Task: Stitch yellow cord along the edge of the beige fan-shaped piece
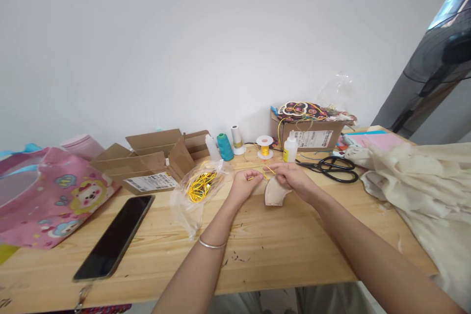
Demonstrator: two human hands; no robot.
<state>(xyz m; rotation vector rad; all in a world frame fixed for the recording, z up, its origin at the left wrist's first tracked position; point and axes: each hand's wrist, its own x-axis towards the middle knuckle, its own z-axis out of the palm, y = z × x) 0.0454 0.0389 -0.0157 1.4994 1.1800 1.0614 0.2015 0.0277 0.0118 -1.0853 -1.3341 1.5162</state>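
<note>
My left hand [246,184] is closed in a pinch on a yellow cord [265,175] over the middle of the wooden table. Close on its right, my right hand [294,179] has its fingers together on the same cord. Beneath the right hand's fingers hangs a small beige fabric piece [274,194] with a curved shape and a darker stitched edge. The cord runs at the top of this piece. Whether the right fingers also grip the fabric I cannot tell. Behind the hands stands a white spool [265,147] wound with yellow cord.
Black-handled scissors [336,169] and a white bottle [290,148] lie right; cream cloth [415,181] covers the right side. Left are a plastic bag of yellow cord [200,187], a phone [116,238], an open carton [147,167] and a pink bag [62,196]. Teal thread [224,147] stands behind.
</note>
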